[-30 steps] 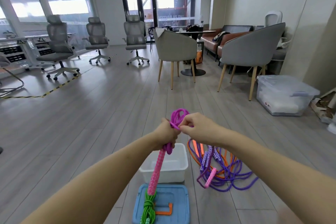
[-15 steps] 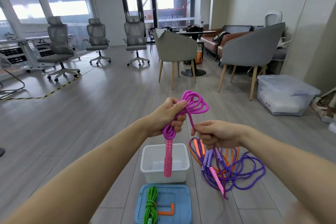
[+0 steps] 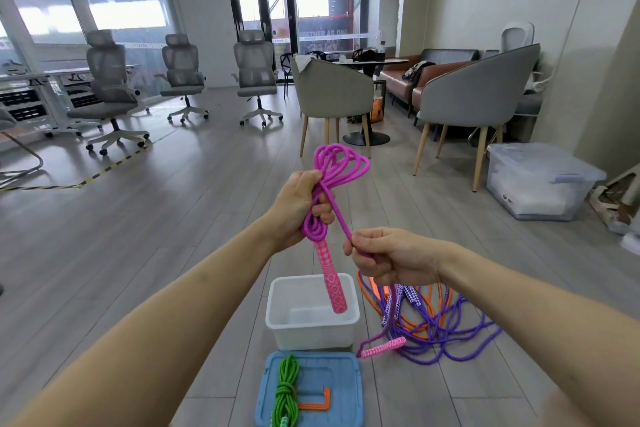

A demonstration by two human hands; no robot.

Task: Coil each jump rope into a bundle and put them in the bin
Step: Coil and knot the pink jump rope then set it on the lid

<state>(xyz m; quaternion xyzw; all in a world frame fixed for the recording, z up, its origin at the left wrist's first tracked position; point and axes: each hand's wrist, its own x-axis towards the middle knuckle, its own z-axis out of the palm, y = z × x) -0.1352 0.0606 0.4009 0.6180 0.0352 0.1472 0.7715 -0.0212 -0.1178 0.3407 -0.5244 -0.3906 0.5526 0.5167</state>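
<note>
Fingers of left hand curled round magenta rope coils, right hand pinching its strand; "TOGETHER AS ONE" behind.

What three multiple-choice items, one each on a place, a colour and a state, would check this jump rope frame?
1. Where does the green rope lie?
A. in the white bin
B. on the blue lid
C. on a chair

2. What colour is the rope coiled in the left hand?
A. magenta
B. orange
C. green

3. What does the white bin hold?
A. one bundle
B. two bundles
C. no bundle yet

Answers:
1 B, the green bundle rests on the lid.
2 A, magenta rope loops above the fist.
3 C, only the hanging pink handle overlaps it.
</note>
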